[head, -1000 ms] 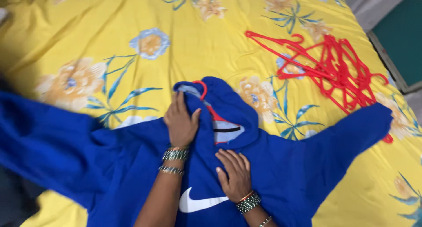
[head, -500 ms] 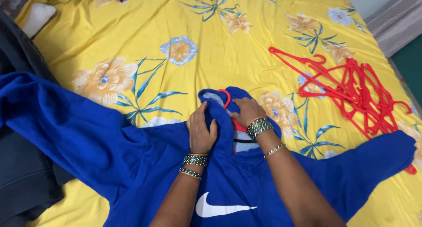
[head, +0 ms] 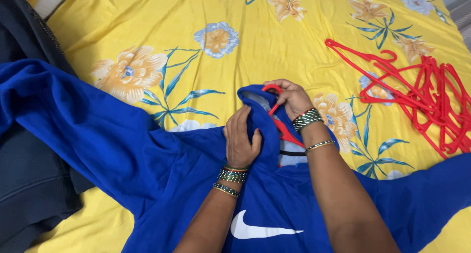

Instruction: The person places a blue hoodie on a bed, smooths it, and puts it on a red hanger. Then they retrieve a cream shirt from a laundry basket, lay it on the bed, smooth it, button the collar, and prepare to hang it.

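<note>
The blue hoodie (head: pixel 162 169) lies on our bed (head: pixel 245 47); our left hand (head: pixel 241 140) pinches its neck fabric, our right hand (head: pixel 293 98) grips the red hanger (head: pixel 279 123).

No packages, signs, screens; white curved logo (head: pixel 265 230) printed on blue sweatshirt (head: pixel 147 160) chest.

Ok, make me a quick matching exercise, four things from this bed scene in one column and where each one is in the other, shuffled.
Things:
1. blue hoodie
2. pile of red hangers
3. dark garment
4. right hand

Places:
A. at the bed's left edge
B. on the hook of the red hanger in the hood
C. spread across the yellow floral sheet, under both arms
D. loose on the sheet at the right

Pairs: 1-C, 2-D, 3-A, 4-B
</note>
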